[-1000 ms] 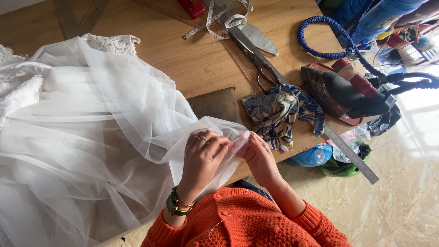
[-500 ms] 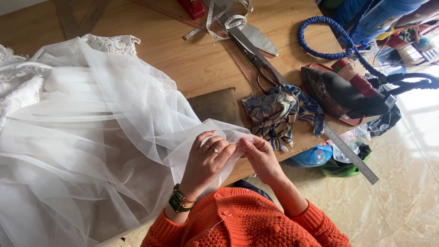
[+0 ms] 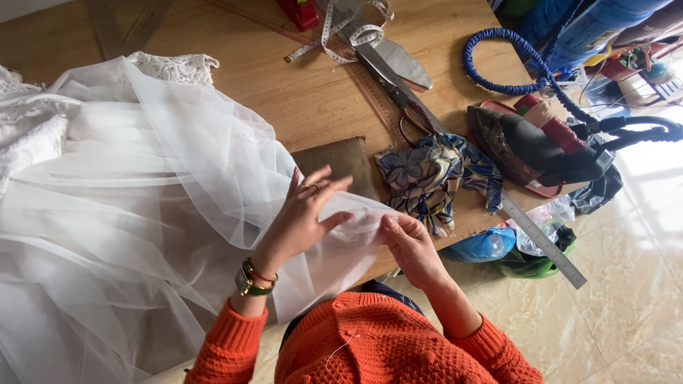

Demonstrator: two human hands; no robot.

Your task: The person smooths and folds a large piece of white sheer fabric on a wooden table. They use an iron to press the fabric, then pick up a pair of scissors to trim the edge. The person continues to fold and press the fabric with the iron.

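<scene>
Pinching the white tulle (image 3: pixel 178 213) edge between them, left hand (image 3: pixel 302 217) and right hand (image 3: pixel 409 245) each keep a narrow grip.

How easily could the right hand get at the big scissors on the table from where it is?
Probably yes, with a stretch. The right hand pinches the white tulle; the scissors lie beyond the patterned cloth, uncovered on the table, but it would have to let go.
</scene>
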